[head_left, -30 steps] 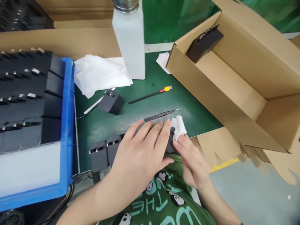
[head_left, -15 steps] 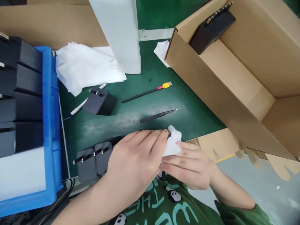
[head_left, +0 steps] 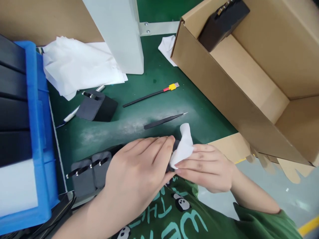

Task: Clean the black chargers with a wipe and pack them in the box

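Since half a second ago, cloth point(head_left: 183, 143) has lifted in right hand point(head_left: 208, 167), pinched against adapter point(head_left: 174, 151) clamped under left hand point(head_left: 139, 172); firm clamping advisable, wiping away from fingers.

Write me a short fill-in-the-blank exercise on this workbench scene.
1. The right hand presses a white ____ against a black adapter.
2. The left hand lies on a row of black adapters at the mat's ____ edge.
3. The black tweezers lie on the ____ mat.
4. One black block stands inside the ____ box.

Missing words: wipe; near; green; cardboard
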A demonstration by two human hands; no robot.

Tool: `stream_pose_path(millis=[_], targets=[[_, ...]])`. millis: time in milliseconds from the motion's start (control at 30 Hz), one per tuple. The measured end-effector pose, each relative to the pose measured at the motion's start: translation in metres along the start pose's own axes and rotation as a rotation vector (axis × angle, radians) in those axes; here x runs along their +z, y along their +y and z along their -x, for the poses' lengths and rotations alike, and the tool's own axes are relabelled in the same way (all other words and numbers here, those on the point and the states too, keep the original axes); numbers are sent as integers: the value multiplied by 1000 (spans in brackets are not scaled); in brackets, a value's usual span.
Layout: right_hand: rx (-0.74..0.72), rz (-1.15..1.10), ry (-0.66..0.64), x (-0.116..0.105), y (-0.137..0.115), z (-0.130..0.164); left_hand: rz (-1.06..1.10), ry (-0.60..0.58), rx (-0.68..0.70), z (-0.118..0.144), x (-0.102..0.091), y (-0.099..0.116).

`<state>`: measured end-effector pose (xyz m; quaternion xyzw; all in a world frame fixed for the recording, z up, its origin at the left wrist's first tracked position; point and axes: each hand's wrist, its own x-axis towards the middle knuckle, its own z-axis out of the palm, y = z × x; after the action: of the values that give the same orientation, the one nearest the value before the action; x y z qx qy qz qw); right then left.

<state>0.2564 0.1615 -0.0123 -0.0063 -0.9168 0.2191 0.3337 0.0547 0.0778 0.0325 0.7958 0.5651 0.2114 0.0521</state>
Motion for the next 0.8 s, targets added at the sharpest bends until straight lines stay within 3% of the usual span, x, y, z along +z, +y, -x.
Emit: stream_pose_path(millis=[233,367,467,500,600,667,800], targets=[[-54,-30,119,10,-1,-1,2,8,-9,-1,-1,0],[89,-98,-17,-6,-4,9,0,3,-4,-1,0,0],[201,-177,3,-23,-4,26,-12,-1,-6,-1,2,1],[267,-208,84,-26,-3,32,-24,-3,-6,-1,1,2],[544,-244,531,-28,1,47,-69,-10,-1,2,-5,5],[663,-234,744,-23,0,52,-83,-15,-14,8,-13,6],[714,-189,843,-7,-16,50,-86,-11,-60,17,-22,4]])
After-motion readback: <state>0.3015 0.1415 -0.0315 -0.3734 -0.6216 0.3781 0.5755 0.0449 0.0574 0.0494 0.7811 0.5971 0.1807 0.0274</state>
